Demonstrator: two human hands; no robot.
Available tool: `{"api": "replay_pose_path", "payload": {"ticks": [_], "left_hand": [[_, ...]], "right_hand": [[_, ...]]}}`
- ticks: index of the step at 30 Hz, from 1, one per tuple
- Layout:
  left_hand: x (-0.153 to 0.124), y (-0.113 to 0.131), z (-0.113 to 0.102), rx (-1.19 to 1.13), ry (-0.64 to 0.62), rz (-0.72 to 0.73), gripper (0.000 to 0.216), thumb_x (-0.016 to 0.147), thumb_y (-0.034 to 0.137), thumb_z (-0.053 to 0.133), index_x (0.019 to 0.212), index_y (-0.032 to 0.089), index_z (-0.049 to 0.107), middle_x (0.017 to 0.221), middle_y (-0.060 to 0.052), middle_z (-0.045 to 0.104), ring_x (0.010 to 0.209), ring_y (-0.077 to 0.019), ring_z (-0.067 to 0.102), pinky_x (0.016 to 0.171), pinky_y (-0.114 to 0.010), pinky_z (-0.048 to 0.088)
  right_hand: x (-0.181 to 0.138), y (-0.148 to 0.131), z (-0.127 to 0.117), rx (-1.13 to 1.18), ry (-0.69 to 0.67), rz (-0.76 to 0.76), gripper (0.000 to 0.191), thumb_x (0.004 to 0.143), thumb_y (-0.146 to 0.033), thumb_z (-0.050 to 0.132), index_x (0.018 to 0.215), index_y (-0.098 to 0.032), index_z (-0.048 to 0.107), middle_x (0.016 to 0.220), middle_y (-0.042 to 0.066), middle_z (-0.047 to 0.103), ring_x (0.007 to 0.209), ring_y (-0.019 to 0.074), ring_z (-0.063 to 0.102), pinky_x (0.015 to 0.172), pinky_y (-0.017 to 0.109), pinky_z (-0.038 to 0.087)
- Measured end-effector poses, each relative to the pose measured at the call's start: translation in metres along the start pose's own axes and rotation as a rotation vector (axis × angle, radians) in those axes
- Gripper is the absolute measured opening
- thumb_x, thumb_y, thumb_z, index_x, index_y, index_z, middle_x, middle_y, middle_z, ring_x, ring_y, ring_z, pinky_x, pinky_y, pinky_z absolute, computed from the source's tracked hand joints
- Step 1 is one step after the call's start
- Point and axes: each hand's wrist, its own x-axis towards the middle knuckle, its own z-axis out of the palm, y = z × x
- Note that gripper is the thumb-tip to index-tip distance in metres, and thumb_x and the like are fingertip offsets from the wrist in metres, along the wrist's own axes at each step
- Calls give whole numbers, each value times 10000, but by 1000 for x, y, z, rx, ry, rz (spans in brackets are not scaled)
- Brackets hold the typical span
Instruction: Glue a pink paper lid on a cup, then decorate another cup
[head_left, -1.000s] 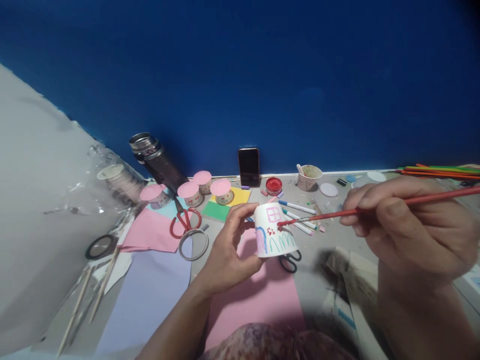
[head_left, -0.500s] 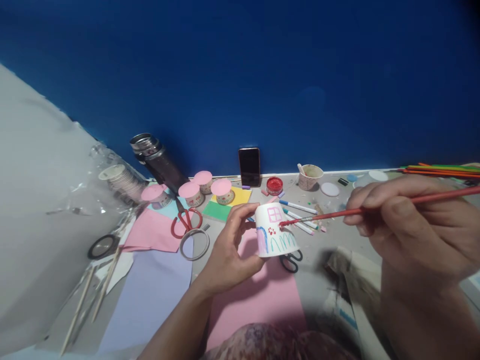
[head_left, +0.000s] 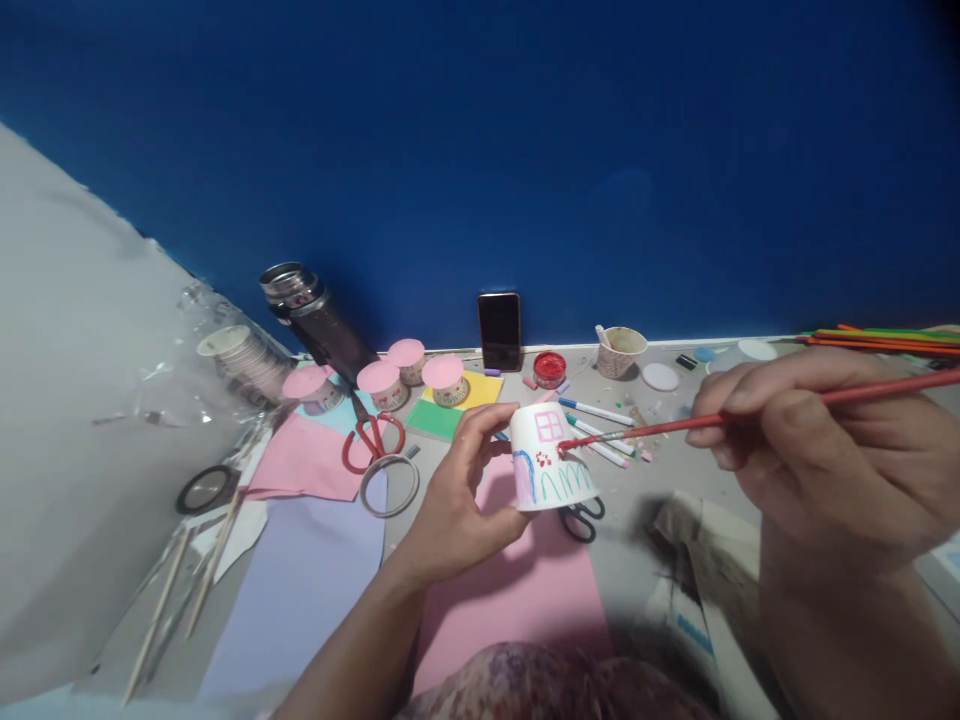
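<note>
An upside-down white paper cup [head_left: 553, 456] is gripped in my left hand [head_left: 469, 500], fingers behind it and thumb near its rim. Drawn on the cup are a pink window, a blue and purple door, green zigzag grass and small red dots. My right hand [head_left: 817, 450] pinches a red paintbrush [head_left: 675, 427], whose red-wet tip touches the cup's side just below the window. Behind the cup stands an open pot of red paint [head_left: 550, 370]. Black-handled scissors [head_left: 581, 520] lie partly hidden under the cup.
Several decorated cups with pink tops [head_left: 444, 375] stand at the back left, beside red-handled scissors [head_left: 373, 440] and a dark thermos [head_left: 319, 320]. A phone [head_left: 500, 330] leans on the blue wall. Markers [head_left: 600, 412], a paper cup [head_left: 621, 353] and pink paper [head_left: 517, 600] lie around.
Almost nothing differs. The brush tip stays against the cup at nearly the same spot, and both hands hold their positions; the view has shifted very slightly.
</note>
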Motion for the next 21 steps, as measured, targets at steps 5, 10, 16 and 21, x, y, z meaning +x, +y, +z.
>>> {"api": "replay_pose_path", "payload": {"ticks": [5, 10, 16, 21], "left_hand": [[0, -3, -2, -66, 5, -10, 755, 809, 169, 811, 1493, 303, 519, 1488, -136, 535, 1409, -336, 528, 1165, -479, 486], [0, -3, -1, -150, -6, -25, 733, 825, 138, 798, 1480, 321, 525, 1480, -118, 548, 1432, -324, 515, 1163, -462, 480], [1, -1, 1, -186, -13, -14, 752, 807, 104, 799, 1474, 332, 535, 1474, -103, 558, 1441, -316, 508, 1186, -452, 455], [1, -3, 1, -184, -3, -19, 745, 813, 138, 811, 1479, 319, 529, 1485, -113, 540, 1438, -325, 511, 1182, -460, 460]], "right_hand": [[3, -6, 1, 15, 45, 34, 114, 925, -224, 730, 845, -230, 810, 711, 58, 702, 542, 196, 639, 331, 345, 371], [2, -6, 2, 46, 30, 24, 91, 909, -178, 732, 852, -185, 801, 707, 45, 703, 581, 183, 676, 344, 310, 401], [1, -4, 1, 18, -19, 33, 109, 926, -197, 719, 848, -186, 795, 739, 40, 717, 559, 160, 671, 344, 288, 412], [1, -2, 0, -3, -30, 15, 113, 918, -203, 730, 826, -188, 794, 736, 39, 712, 573, 169, 678, 344, 290, 412]]}}
